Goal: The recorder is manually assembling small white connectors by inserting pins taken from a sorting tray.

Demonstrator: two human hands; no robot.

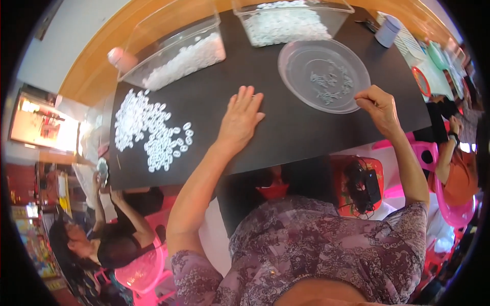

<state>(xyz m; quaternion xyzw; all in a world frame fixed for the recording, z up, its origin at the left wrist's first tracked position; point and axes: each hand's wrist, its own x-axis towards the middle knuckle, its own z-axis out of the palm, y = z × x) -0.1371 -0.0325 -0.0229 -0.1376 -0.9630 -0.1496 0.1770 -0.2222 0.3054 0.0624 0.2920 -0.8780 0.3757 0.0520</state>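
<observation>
My left hand [241, 121] lies palm down on the dark table [214, 102], its fingers stretched out. At the right edge of a round clear plastic dish [294, 66], my right hand [378, 108] has thumb and fingers pressed together. Whatever may be in that pinch is too small or hidden to make out. Small thin grey-green pieces [326, 81] lie scattered in the dish. To the left of my left hand spreads a pile of small white oval pieces [161, 137], each with a dark mark in its middle.
Two clear plastic bins, one at far left [222, 43] and one at far centre [334, 23], hold heaps of white pieces. A pale lidded container [389, 31] stands at far right. One person [81, 239] sits to the left, and another person's arm [445, 158] shows at right.
</observation>
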